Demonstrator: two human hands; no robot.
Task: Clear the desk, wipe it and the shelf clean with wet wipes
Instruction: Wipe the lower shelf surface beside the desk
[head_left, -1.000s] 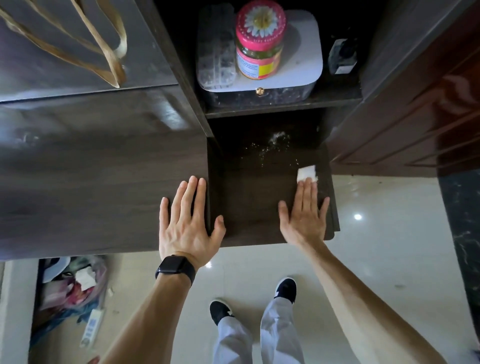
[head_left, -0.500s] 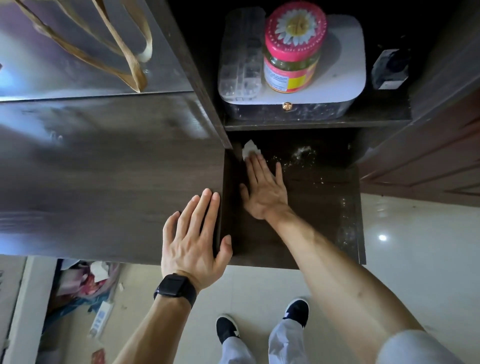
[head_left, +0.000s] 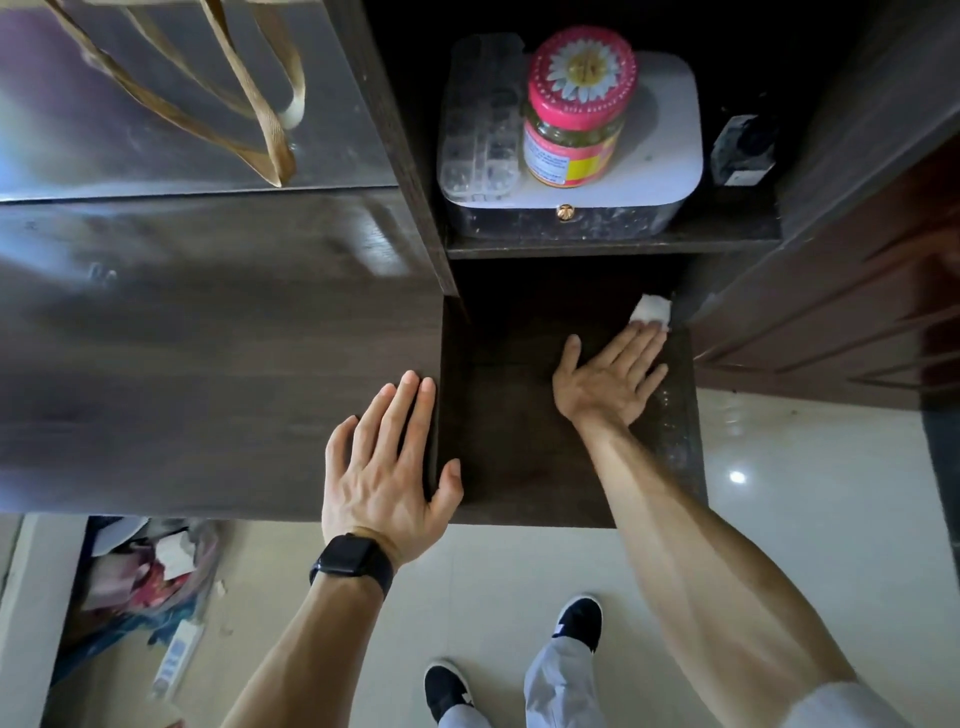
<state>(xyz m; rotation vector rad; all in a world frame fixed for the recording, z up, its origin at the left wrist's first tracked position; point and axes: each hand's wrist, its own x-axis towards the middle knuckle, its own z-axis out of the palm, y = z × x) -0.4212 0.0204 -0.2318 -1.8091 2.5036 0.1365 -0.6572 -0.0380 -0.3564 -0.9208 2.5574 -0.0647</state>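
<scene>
Right hand (head_left: 610, 382): pressing wipe (head_left: 649, 310) flat under straight fingers, nothing clenched, at shelf's (head_left: 519, 467) back right corner.
Left hand (head_left: 387, 462): lying flat on desk (head_left: 208, 364), grasping nothing.
Doing it well: keeping pressure even, dragging grit forward along the right edge (specks showing there).
Change: wipe sitting at back left half a second ago; dust patch gone.

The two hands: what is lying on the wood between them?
Nothing. In the head view, only bare dark shelf stretches between the left hand, flat on the desk edge, and the right hand, pressing a white wipe.
</scene>
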